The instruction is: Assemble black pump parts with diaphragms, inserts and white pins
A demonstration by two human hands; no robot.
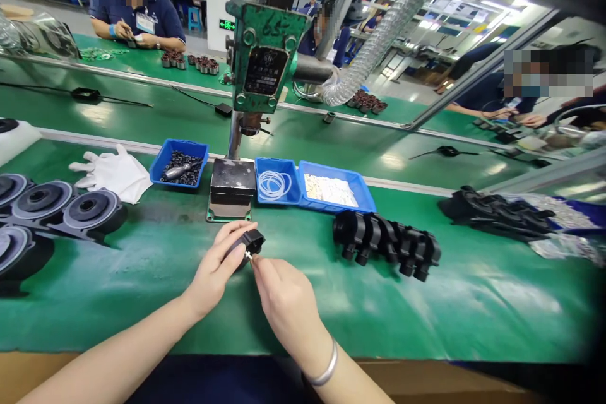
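Note:
My left hand grips a small black plastic part just above the green table mat. My right hand pinches a tiny white piece against that part's opening. Both hands meet in front of the green press and its black base block. A row of similar black parts lies to the right of my hands.
Behind my hands stand three blue trays: one with dark small parts, one with white rings, one with white pieces. White gloves and grey round housings lie left. Other workers sit across the conveyor belt.

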